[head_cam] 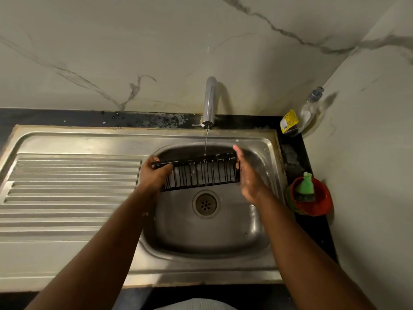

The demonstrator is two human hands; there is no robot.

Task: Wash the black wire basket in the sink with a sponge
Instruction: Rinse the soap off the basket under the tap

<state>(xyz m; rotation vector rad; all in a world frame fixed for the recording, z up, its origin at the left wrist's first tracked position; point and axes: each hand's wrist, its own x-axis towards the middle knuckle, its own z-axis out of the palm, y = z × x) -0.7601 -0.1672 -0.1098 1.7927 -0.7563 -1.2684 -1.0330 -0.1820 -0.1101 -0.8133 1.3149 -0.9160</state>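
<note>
Sponge point(305, 186) in red bowl point(325, 199) (right of sink point(264, 242)); tap point(210, 101) streams onto basket point(201, 173).

Dim, warm light is falling from the left — the faucet point(210, 101) and soap bottle point(309, 108) are casting soft shadows rightward. Wide-angle distortion is bending the edges; the sink point(223, 238) is glinting faintly.

hands point(201, 173) holding wire basket point(202, 173), running tap point(209, 101)
</note>
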